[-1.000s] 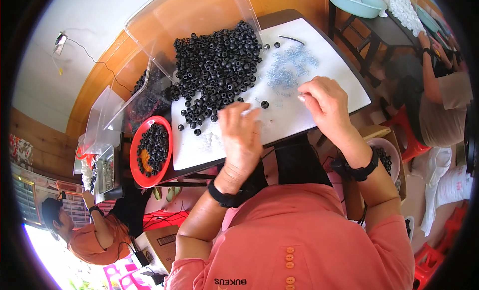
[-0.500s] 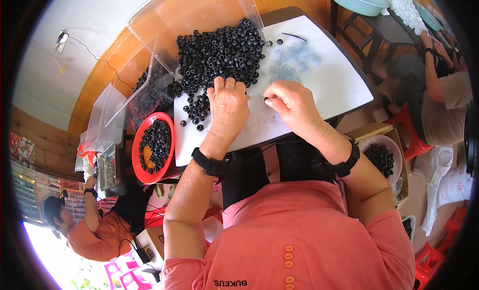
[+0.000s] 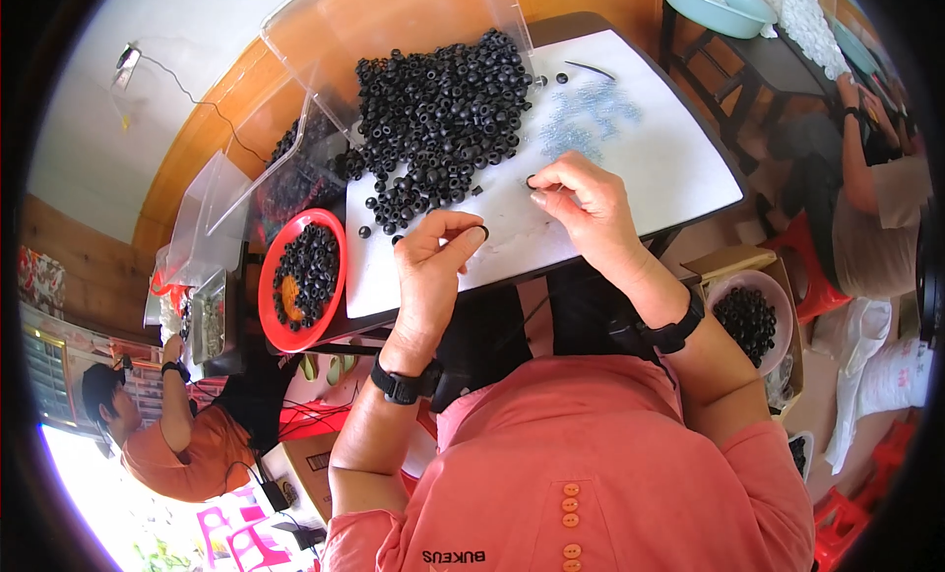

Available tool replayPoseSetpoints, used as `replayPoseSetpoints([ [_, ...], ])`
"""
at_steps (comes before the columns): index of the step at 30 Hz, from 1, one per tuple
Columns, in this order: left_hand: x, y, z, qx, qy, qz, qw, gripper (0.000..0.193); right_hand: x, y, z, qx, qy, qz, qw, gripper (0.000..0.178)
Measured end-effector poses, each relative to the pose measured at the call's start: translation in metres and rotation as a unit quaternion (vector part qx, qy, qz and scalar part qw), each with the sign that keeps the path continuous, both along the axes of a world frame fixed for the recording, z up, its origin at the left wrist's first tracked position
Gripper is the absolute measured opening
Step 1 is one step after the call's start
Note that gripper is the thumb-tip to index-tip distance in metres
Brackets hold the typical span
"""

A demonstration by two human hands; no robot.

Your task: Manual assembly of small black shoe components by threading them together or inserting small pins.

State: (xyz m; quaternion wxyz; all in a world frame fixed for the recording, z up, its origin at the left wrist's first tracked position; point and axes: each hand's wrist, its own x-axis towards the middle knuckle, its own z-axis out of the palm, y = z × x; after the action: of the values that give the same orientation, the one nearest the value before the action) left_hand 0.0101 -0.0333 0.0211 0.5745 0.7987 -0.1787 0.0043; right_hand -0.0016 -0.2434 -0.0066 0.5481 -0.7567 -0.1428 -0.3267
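Observation:
My left hand is closed over the near part of the white tabletop, a small black round piece showing between thumb and forefinger. Across from it, my right hand pinches another small dark piece at its fingertips; most of that piece is hidden. The hands are apart. Beyond my left hand spreads a heap of black hollow bead-like caps, spilling from a clear plastic bin. Small clear bluish pieces lie scattered past my right hand, with a thin dark curved tool behind them.
Left of the tabletop stands a red basin holding black caps and something orange. A pale bowl of black caps sits low at my right. One co-worker sits at the left, another at the far right.
My left hand has drawn back from the heap's near edge toward me, now with a black piece visible in its fingers. My right hand stays nearly in place, still pinched.

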Motion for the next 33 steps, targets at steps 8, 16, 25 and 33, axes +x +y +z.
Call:
replayPoseSetpoints([
  [8,-0.017,0.011,0.004,-0.278,0.254,-0.043,0.925,0.026,-0.017,0.019,0.016,0.038,0.018,0.085,0.995,0.011],
  [16,-0.01,0.017,-0.008,-0.454,0.349,-0.157,0.805,0.028,-0.029,0.046,0.028,0.011,-0.033,0.135,0.99,0.01],
  [25,-0.019,0.015,-0.005,-0.383,0.284,-0.095,0.874,0.025,-0.03,0.052,0.025,0.046,-0.003,0.132,0.99,0.007],
  [33,-0.024,0.013,-0.009,-0.296,0.183,-0.05,0.936,0.02,-0.026,0.051,0.029,0.006,0.002,0.127,0.992,0.008],
])
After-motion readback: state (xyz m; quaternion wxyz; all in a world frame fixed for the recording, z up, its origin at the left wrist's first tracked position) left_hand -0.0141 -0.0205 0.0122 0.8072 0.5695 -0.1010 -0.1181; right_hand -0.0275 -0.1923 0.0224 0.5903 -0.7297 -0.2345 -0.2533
